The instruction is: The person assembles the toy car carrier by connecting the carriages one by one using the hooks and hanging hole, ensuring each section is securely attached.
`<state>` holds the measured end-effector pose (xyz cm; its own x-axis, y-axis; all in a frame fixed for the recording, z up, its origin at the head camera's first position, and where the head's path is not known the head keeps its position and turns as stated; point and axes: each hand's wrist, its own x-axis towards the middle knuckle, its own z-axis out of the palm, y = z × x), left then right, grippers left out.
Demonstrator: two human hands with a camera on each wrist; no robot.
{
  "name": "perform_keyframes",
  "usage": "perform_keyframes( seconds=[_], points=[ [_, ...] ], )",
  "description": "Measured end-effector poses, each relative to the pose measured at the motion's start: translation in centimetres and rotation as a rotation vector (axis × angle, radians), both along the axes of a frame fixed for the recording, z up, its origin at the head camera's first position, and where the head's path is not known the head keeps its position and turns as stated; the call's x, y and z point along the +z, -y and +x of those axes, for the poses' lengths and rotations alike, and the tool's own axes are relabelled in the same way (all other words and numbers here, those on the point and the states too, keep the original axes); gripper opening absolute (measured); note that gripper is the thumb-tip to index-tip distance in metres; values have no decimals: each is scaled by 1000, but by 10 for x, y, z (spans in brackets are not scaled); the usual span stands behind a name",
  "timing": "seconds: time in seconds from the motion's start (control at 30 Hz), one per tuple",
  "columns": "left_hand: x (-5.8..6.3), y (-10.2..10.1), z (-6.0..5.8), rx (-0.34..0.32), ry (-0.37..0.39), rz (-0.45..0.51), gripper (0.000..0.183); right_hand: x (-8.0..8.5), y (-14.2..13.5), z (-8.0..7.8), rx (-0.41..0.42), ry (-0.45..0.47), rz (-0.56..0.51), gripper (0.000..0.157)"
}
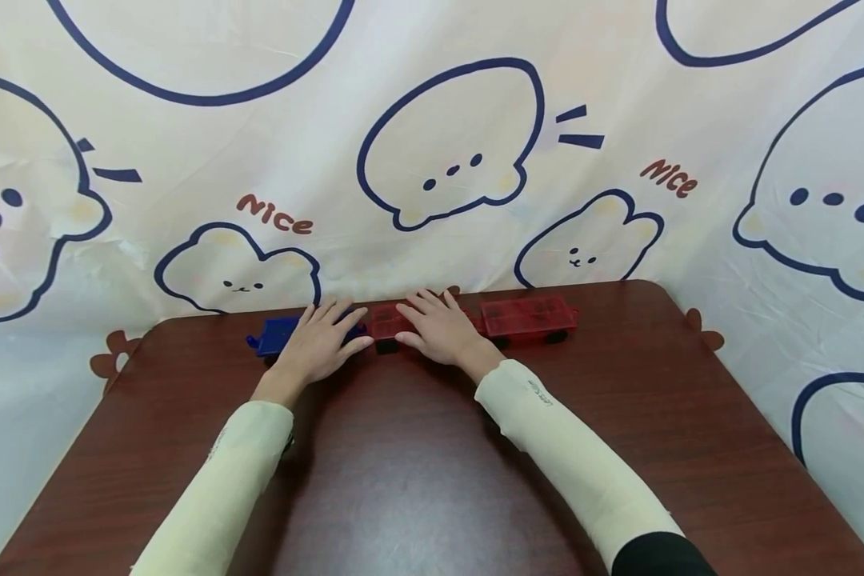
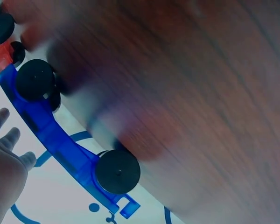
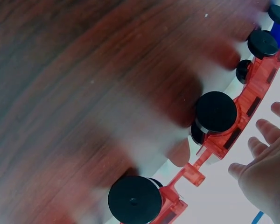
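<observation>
A row of wheeled toy train cars stands along the far side of the table. My left hand (image 1: 319,340) lies over the blue car (image 1: 277,334), fingers spread and fairly straight. Over the middle red car (image 1: 389,326) is my right hand (image 1: 442,326), its fingers also extended. Another red car (image 1: 529,318) is at the right end, with no hand on it. The left wrist view shows the blue car (image 2: 60,140) from its wheeled side, a hook at its end. In the right wrist view, a link joins the red cars (image 3: 245,109). Whether either palm touches is hard to tell.
The dark brown wooden table (image 1: 432,464) has a glossy top. Right behind its far edge hangs a white cloth (image 1: 432,264) printed with blue cartoon outlines, which also runs along both sides.
</observation>
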<state>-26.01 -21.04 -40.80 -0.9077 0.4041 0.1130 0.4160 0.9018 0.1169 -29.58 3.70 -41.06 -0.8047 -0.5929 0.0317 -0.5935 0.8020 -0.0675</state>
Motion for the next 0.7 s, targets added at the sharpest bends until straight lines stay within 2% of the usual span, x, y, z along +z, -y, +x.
perform_keyframes(
  seconds=[0.37,0.7],
  points=[
    [2,-6,-2,-6,-6,2,67,7,-14,1,-1,-25,-11,63],
    [4,-19,-4,-23,-13,12,66,17,-35,2,1,-2,-83,60]
  ],
)
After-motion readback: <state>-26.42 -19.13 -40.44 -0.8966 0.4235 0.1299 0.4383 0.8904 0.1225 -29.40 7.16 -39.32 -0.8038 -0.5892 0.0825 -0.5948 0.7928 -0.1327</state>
